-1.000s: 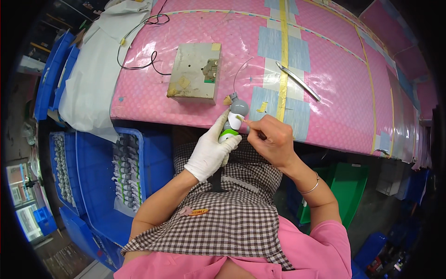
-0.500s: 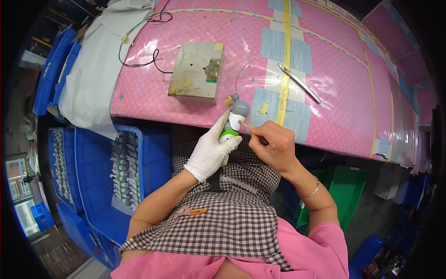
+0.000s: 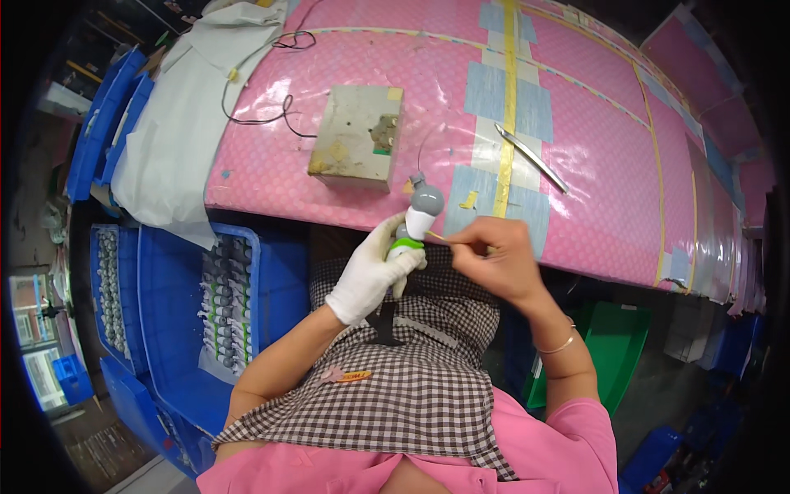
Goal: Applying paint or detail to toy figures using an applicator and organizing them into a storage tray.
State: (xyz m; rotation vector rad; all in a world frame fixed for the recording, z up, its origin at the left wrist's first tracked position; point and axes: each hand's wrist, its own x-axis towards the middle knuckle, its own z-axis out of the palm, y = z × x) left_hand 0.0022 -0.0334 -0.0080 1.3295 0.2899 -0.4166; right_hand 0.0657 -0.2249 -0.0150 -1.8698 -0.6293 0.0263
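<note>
Small figurine (image 3: 418,221): grey rounded head w/ nub on top, white mid-section, green base; smooth, moulded-plastic look. Held upright just in front of pink table edge, above checked apron lap.

Gripped at base by left hand (image 3: 370,276), in white fabric glove, fingers wrapped round lower body. Right hand (image 3: 498,259), bare, pinched on thin stick-like tool (image 3: 440,237); tip touching white mid-section. Thin bangle on right wrist.

Table (image 3: 592,189): pink dotted covering, glossy, patched w/ pale-blue tape rectangles and yellow tape strip lengthwise. On it: worn, stained beige block (image 3: 355,138) w/ small metal fitting on top; metal tweezers (image 3: 531,158), well apart from block; thin black wire (image 3: 263,111) looping to far edge; crumpled white sheet (image 3: 177,132) draped over left end.

Left of lap: blue plastic crate (image 3: 177,288) w/ rows of similar grey-green figurines (image 3: 224,300). Green bin (image 3: 613,346) under table, right.
</note>
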